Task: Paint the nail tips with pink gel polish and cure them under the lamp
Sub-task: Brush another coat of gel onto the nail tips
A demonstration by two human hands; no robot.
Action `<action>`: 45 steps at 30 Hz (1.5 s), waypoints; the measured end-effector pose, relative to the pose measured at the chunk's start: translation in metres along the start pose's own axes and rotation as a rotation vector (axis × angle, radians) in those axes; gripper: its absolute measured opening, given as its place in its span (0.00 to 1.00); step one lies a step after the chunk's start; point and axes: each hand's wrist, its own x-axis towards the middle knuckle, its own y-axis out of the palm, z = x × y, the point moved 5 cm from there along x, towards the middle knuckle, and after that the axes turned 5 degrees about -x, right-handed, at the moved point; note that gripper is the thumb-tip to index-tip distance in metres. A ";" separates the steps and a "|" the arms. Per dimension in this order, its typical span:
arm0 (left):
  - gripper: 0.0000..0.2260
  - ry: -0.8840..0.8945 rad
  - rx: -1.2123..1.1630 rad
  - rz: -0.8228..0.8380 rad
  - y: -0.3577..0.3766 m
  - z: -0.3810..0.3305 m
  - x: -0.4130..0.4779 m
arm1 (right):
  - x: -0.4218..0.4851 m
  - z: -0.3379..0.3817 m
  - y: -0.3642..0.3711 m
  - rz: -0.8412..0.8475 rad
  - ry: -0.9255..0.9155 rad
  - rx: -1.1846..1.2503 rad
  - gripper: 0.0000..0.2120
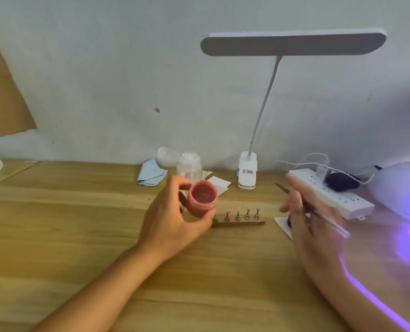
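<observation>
My left hand grips an open pot of pink gel polish, tilted so its mouth faces me, just above the wooden table. Behind it lies a wooden strip with several small metal stands that hold clear nail tips. My right hand holds a thin brush, its dark tip pointing up and left, apart from the pot. The white curing lamp sits at the far right and glows purple.
A white power strip with a plug and cables lies behind my right hand. A clip-on desk lamp, a clear pump bottle, a blue cloth and white paper squares stand along the wall.
</observation>
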 end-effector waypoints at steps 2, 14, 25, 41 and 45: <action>0.27 -0.044 0.025 0.030 0.000 0.011 -0.004 | -0.008 0.018 0.008 0.017 -0.012 0.139 0.16; 0.24 0.134 0.194 0.260 0.015 0.001 -0.012 | -0.035 0.058 0.020 0.116 -0.320 0.157 0.04; 0.24 0.185 0.271 0.271 0.019 -0.003 -0.014 | -0.036 0.054 0.036 0.242 -0.353 0.010 0.07; 0.24 0.186 0.267 0.248 0.019 -0.005 -0.014 | -0.038 0.053 0.037 0.243 -0.387 -0.038 0.07; 0.24 0.196 0.269 0.235 0.019 -0.004 -0.014 | -0.037 0.054 0.035 0.232 -0.387 -0.027 0.08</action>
